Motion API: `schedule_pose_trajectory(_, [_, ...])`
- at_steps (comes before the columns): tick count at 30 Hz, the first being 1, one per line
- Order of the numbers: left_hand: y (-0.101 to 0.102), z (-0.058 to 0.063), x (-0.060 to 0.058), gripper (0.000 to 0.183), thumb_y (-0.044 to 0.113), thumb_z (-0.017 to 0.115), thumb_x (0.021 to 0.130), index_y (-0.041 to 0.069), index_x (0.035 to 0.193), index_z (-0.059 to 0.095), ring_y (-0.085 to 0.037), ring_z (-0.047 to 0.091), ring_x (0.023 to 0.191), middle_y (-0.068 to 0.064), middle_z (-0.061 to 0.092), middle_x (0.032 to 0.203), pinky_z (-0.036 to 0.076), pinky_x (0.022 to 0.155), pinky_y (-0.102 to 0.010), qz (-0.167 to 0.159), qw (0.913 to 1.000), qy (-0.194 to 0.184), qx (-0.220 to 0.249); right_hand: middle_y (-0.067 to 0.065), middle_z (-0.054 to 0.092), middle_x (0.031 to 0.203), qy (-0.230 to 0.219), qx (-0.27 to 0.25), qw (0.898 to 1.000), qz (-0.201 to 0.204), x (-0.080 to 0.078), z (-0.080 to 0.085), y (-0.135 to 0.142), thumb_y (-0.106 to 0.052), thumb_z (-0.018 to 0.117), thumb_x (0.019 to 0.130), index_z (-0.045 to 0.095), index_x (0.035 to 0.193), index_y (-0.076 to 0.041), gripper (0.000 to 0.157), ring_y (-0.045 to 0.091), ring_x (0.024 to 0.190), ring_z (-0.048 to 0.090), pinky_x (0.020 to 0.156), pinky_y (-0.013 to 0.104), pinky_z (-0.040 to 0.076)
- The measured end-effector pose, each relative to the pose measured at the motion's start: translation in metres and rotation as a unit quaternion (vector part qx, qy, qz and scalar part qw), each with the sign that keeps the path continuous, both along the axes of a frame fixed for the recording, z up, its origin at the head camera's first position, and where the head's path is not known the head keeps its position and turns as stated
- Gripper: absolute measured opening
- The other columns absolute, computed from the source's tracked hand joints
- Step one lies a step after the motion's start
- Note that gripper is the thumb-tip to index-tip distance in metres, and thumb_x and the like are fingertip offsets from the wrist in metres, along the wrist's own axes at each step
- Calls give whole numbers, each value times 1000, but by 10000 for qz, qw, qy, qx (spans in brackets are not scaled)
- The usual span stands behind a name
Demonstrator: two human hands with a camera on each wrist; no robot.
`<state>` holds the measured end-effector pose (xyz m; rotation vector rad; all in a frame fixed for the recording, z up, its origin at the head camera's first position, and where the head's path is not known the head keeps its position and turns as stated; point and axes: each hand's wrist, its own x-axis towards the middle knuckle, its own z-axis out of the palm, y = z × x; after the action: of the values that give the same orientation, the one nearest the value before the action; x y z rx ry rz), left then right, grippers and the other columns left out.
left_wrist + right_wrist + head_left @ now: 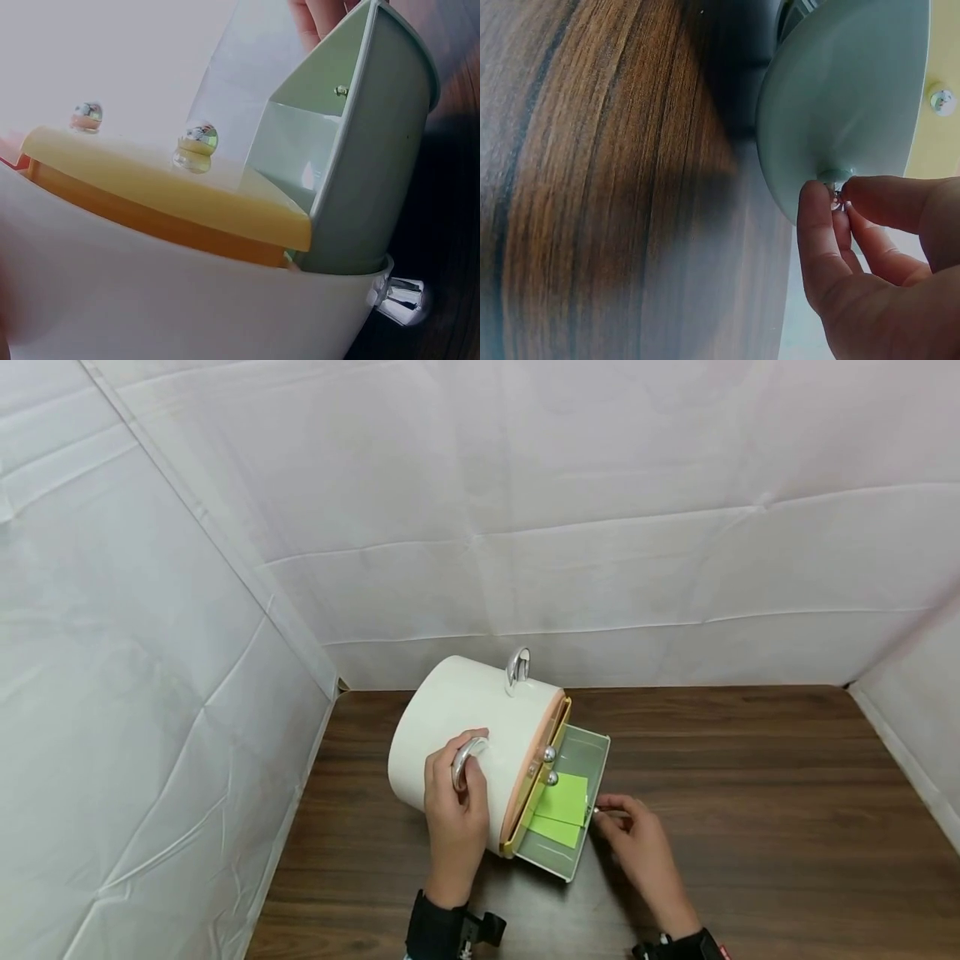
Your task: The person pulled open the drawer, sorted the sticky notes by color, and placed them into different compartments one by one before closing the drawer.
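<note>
A white drum-shaped box (480, 693) lies on its side on the wooden table, its drawers facing right. My left hand (453, 827) grips a curved silver handle (462, 760) on the box's wall. Pulled partway out, the green drawer (588, 752) has bright green paper squares (566, 797) inside. In the right wrist view, the thumb and fingertips of my right hand (877, 255) pinch the small knob (834, 196) on the drawer's front. Beside the green drawer is a yellow drawer (165, 191), pushed in further, with a silver knob (196, 142).
A second silver handle (517, 668) stands up from the box's far side, near the white cloth wall (600, 568). Another cloth wall (150, 693) rises along the left. The brown tabletop (780, 793) extends to the right of the box.
</note>
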<state>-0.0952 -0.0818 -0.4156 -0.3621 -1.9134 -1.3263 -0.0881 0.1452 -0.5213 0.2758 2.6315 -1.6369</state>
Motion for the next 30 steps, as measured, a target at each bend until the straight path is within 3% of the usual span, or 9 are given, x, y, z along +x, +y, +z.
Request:
schedule_pose_trajectory(11, [5,-1,0,37,-8,46,97,7,130,53,-15,41,84,-3,55,123,37,64,-23,-6,9997,-156,204,12,61,111,394,266,9988,66,-10,-4,-8,-10,64,94,66,115,-3,23,20,86,64,61,28,49])
schedule_pose_trajectory(17, [3,-13,-5,35,0,46,101,14,132,54,-12,37,81,0,53,120,35,61,-24,54,9988,-380,289,10,60,103,834,523,9947,305,-22,-6,-27,-4,63,92,67,110,0,19,19,83,61,65,27,49])
schedule_pose_trajectory(20, [2,-17,-8,35,2,46,101,15,132,55,-12,38,80,0,53,121,35,61,-24,-33,9990,-294,327,9,59,103,894,472,9937,483,-27,-7,-40,-5,63,93,67,110,-1,18,19,84,61,67,27,49])
schedule_pose_trajectory(24, [5,-9,-6,35,-5,47,99,7,130,55,-15,42,84,-5,54,123,38,63,-24,-177,9988,-79,447,8,59,107,920,632,9921,568,-32,-7,-53,-6,62,93,67,109,-2,17,17,87,61,68,28,49])
schedule_pose_trajectory(27, [7,4,-2,34,-10,47,96,1,127,56,-19,46,87,-10,56,121,39,65,-26,-188,9984,-22,538,8,58,108,941,678,9917,555,-34,-6,-58,-6,61,93,66,109,-2,17,18,87,60,69,28,48])
schedule_pose_trajectory(30, [8,8,-2,32,-9,48,96,1,125,57,-18,44,84,-10,57,119,38,64,-24,-171,9983,-17,560,10,58,108,973,597,9923,490,-36,-5,-61,-4,61,92,66,108,-1,17,18,87,60,69,29,48])
